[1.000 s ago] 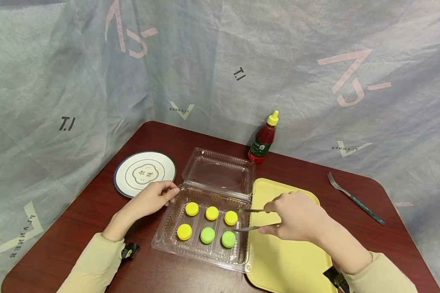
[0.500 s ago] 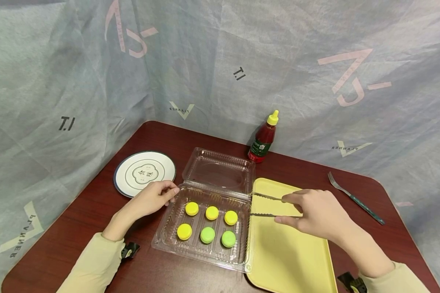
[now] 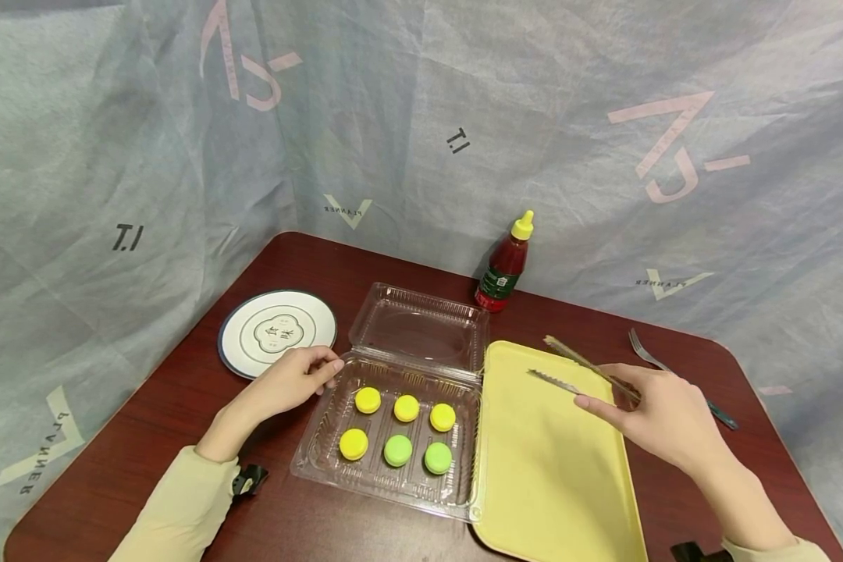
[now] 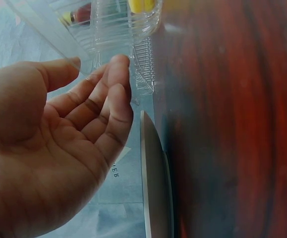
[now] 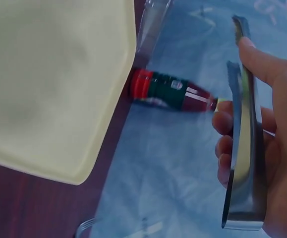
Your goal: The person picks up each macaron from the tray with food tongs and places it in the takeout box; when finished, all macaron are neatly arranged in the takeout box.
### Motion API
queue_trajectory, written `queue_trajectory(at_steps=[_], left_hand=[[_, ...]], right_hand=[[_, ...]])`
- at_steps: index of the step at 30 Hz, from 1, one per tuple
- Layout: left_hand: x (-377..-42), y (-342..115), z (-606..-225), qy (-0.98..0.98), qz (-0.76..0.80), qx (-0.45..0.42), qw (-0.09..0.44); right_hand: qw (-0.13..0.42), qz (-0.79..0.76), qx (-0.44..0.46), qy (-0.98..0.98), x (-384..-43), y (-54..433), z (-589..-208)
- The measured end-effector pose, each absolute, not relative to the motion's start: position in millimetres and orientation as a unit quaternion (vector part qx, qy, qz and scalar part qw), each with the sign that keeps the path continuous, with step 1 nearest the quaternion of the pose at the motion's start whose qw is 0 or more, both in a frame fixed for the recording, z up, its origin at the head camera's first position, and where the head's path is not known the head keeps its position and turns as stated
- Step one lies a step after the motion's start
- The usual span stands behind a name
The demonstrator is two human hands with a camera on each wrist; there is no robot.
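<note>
My right hand (image 3: 667, 414) grips metal tongs (image 5: 247, 148) above the right part of a yellow tray (image 3: 555, 468). The tongs' two serrated arms (image 3: 555, 380) stand apart, with nothing between them. At the left rim of a clear plastic clamshell box (image 3: 386, 488), my left hand (image 3: 291, 382) holds the edge, the rim lying between thumb and fingers (image 4: 64, 72). In the box sit yellow macarons (image 3: 406, 409), several in all, and two green macarons (image 3: 397, 451). The box's lid (image 3: 417, 332) lies folded back behind it.
A white plate (image 3: 253, 343) with a blue rim lies behind my left hand. A red sauce bottle (image 3: 502, 273) with a yellow cap stands at the back. A fork (image 3: 646, 351) lies at the right, partly behind my right hand. Cloth hangs behind the table.
My right hand has drawn the tongs rightward from over the box to above the tray's right side, and the tongs now tilt upward. My left hand, the box and the macarons have stayed put.
</note>
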State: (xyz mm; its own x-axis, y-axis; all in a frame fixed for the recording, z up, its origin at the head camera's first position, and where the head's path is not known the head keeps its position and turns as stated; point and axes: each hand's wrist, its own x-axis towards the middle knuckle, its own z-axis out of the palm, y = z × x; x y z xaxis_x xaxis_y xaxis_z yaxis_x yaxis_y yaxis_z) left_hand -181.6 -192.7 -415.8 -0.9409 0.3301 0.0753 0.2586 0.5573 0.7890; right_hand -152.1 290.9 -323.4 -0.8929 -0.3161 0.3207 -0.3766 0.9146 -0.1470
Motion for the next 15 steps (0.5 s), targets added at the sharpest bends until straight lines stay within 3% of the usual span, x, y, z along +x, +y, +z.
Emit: queue_trajectory(at_steps=[15], left_hand=[[-181.0, -192.4, -415.0, 0.883, 0.438, 0.165, 0.042]], right_hand=[[0.112, 0.129, 0.044, -0.984, -153.3, 351.3, -358.1]])
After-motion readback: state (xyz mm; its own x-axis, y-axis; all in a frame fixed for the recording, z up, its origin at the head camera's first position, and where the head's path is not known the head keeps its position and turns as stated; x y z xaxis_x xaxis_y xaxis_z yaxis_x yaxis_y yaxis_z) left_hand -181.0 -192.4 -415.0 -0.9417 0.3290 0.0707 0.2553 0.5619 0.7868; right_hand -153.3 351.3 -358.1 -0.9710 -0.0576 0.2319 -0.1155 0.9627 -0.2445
